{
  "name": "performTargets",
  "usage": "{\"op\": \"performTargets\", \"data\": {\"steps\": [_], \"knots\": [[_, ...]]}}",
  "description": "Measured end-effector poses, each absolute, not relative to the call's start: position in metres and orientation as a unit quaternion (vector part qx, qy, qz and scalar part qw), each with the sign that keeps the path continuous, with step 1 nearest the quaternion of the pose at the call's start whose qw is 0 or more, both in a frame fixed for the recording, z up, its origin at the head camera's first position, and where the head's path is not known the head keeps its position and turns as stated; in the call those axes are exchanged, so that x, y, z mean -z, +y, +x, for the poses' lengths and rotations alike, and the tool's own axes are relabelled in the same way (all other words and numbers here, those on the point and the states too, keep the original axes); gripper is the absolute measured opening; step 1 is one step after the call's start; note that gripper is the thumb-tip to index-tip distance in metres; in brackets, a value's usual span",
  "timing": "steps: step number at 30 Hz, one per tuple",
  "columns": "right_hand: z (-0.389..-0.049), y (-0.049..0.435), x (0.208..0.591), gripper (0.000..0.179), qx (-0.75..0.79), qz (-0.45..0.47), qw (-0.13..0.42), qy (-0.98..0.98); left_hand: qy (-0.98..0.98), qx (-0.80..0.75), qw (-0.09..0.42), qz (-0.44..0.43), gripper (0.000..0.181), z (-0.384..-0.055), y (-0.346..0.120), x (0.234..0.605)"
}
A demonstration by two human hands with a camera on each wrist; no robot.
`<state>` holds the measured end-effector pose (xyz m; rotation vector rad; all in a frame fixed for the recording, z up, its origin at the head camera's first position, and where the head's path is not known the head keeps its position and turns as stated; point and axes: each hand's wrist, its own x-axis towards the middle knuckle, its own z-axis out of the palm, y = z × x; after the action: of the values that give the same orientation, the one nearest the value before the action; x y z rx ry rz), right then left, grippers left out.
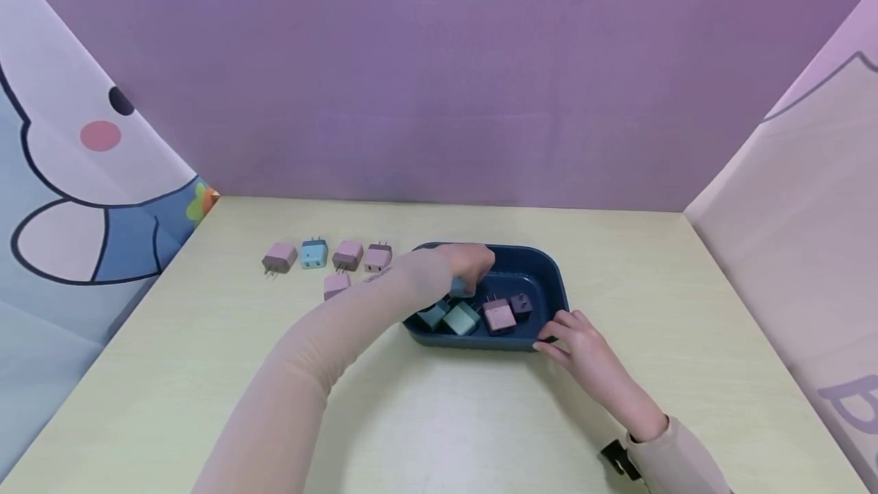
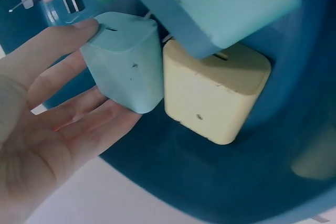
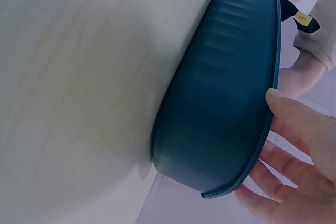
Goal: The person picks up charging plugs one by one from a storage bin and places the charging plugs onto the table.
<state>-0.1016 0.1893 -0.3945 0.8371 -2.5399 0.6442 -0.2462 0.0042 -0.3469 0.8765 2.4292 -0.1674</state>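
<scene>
My left hand point(image 1: 469, 259) reaches into a dark blue plastic basin point(image 1: 531, 259). In the left wrist view, its thumb and fingers hold a light blue charger plug point(image 2: 126, 64) from either side. A yellow charger plug point(image 2: 212, 98) stands right beside it, and a larger-looking teal one point(image 2: 226, 3) overlaps both. Also in the basin are a green plug point(image 1: 463, 319), a pink plug point(image 1: 499, 314) and a purple plug point(image 1: 521, 305). My right hand point(image 1: 579, 349) grips the basin's near right corner, thumb on the outer wall and fingers at the rim point(image 3: 270, 114).
Left of the basin, several loose plugs lie on the pale table point(image 1: 439, 418), among them a blue one point(image 1: 313, 254) and a pink one point(image 1: 280, 258). My left sleeve point(image 1: 329, 349) partly covers this group. A purple backdrop point(image 1: 439, 97) stands behind the table.
</scene>
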Motion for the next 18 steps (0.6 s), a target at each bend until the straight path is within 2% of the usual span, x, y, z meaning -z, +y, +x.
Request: {"op": "performTargets", "data": {"steps": [7, 18], "knots": [[-0.102, 0.189, 0.395, 0.012, -0.228, 0.298, 0.195, -0.906, 0.898, 0.053, 0.28, 0.335, 0.018, -0.238, 0.003, 0.335], [-0.102, 0.189, 0.394, 0.013, -0.229, 0.302, 0.204, -0.903, 0.897, 0.056, 0.254, 0.358, 0.014, -0.229, 0.001, 0.318]]}}
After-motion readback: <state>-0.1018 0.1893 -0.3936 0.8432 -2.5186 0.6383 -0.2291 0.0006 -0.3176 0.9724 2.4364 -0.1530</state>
